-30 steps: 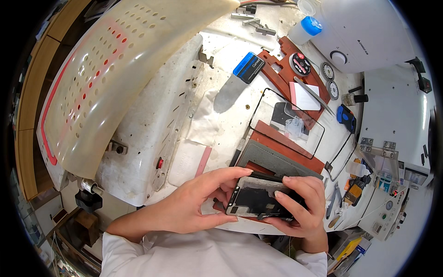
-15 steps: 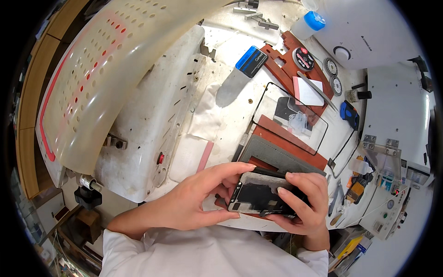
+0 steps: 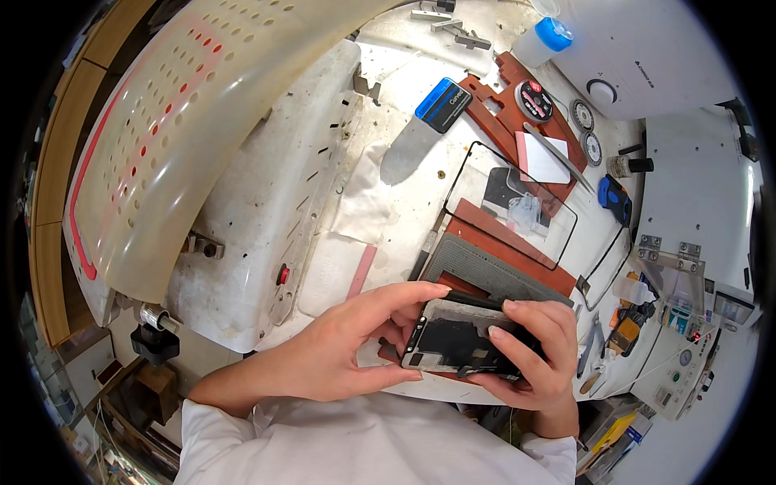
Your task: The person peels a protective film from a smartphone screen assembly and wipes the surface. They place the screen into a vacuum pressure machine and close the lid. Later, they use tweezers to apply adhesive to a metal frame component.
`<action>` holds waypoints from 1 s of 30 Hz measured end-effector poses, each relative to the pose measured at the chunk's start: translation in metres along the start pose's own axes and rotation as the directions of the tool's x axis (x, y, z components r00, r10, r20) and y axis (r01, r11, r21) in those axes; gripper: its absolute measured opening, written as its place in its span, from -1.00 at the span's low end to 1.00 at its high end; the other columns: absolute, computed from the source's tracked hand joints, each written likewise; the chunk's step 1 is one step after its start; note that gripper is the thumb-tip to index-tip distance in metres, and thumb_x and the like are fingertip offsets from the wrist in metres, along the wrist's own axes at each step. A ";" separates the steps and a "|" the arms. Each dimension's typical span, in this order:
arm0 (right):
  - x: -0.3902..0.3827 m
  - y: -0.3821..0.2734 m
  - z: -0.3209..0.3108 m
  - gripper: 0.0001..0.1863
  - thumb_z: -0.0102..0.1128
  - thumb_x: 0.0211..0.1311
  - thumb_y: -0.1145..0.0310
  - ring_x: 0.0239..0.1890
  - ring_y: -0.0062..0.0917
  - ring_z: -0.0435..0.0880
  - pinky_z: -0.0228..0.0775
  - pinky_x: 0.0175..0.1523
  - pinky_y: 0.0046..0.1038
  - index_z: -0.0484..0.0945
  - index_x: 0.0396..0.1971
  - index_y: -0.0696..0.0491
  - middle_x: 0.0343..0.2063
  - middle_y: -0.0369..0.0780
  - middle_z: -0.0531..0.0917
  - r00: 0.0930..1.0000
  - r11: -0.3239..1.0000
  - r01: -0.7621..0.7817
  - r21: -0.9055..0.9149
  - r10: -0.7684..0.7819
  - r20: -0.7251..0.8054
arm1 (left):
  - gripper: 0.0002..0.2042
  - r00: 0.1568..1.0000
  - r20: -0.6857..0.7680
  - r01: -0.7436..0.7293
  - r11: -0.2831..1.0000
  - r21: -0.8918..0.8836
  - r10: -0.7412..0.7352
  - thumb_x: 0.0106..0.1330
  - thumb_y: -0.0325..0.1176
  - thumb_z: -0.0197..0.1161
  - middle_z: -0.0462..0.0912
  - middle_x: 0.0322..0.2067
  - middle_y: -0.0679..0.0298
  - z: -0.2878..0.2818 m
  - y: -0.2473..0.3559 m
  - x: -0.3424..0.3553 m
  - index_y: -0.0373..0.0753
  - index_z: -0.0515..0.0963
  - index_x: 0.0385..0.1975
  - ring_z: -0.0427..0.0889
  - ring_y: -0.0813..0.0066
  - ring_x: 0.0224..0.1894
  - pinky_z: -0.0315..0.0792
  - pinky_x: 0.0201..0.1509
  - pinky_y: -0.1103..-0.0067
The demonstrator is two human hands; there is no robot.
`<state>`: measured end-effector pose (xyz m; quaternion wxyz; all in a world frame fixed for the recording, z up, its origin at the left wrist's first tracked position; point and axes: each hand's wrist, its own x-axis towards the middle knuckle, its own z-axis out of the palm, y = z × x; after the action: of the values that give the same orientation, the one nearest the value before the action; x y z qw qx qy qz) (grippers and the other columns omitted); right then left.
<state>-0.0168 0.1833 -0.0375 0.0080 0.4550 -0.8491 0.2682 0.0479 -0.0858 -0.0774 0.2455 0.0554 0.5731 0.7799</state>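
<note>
Between my two hands I hold a phone screen assembly [image 3: 453, 333], its dark back with worn grey edges facing up, tilted above the front of the bench. My left hand [image 3: 356, 343] grips the left end, thumb at the near corner and index finger along the far edge. My right hand [image 3: 529, 352] wraps the right end, fingertips lying on the back face. Beneath and beyond lie a grey ribbed pad [image 3: 493, 271] and reddish-brown mats [image 3: 525, 250]. A clear glass panel with a black border [image 3: 558, 230] rests past them.
A white machine with a perforated translucent cover [image 3: 194, 121] fills the left. Farther back are a metal scraper with a blue-and-black handle [image 3: 443, 105], a wire spool [image 3: 533, 102], tweezers [image 3: 558, 153] and a blue-capped bottle [image 3: 546, 40]. A blue-and-black tool [image 3: 614, 200] lies at the right.
The view has shifted very slightly. Both hands keep the same grip on the phone screen assembly, with no clear movement of it.
</note>
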 end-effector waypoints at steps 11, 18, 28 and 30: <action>0.001 0.000 0.000 -0.41 0.61 -0.24 0.13 -0.17 -0.28 0.65 0.43 -0.15 -0.33 0.65 -0.12 0.00 -0.06 -0.12 0.66 1.000 1.000 -0.003 -0.001 0.003 -0.001 | -0.22 1.000 0.001 -0.016 1.000 0.008 0.016 0.14 -0.63 0.44 0.52 -0.06 0.21 0.000 0.000 0.000 -0.31 0.19 0.38 0.58 0.48 -0.01 0.54 0.06 0.52; 0.001 0.000 0.000 -0.42 0.61 -0.24 0.13 -0.17 -0.27 0.66 0.44 -0.15 -0.33 0.66 -0.13 0.01 -0.07 -0.12 0.66 1.000 1.000 -0.004 -0.001 0.004 0.001 | -0.24 0.998 -0.004 -0.059 0.998 0.022 0.059 0.19 -0.60 0.39 0.52 -0.07 0.20 0.001 -0.005 0.000 -0.23 0.17 0.40 0.57 0.49 -0.12 0.52 -0.07 0.55; 0.002 0.002 -0.002 -0.47 0.57 -0.22 0.14 -0.17 -0.29 0.66 0.43 -0.16 -0.34 0.68 -0.17 0.03 -0.08 -0.12 0.67 1.000 1.000 0.001 0.013 -0.001 -0.003 | -0.26 0.997 -0.007 -0.071 0.996 0.056 0.071 0.22 -0.57 0.37 0.51 -0.08 0.21 0.001 -0.006 0.000 -0.22 0.17 0.40 0.56 0.52 -0.15 0.51 -0.13 0.57; 0.002 0.002 -0.002 -0.47 0.57 -0.22 0.14 -0.18 -0.29 0.66 0.43 -0.16 -0.34 0.69 -0.17 0.03 -0.08 -0.12 0.68 1.000 1.000 0.000 0.015 0.000 -0.007 | -0.26 0.997 -0.015 -0.081 0.995 0.057 0.082 0.21 -0.57 0.37 0.50 -0.08 0.22 0.001 -0.006 0.000 -0.23 0.18 0.40 0.55 0.52 -0.15 0.51 -0.12 0.57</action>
<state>-0.0196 0.1836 -0.0367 0.0076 0.4540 -0.8471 0.2762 0.0499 -0.0832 -0.0828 0.2071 0.0789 0.5941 0.7733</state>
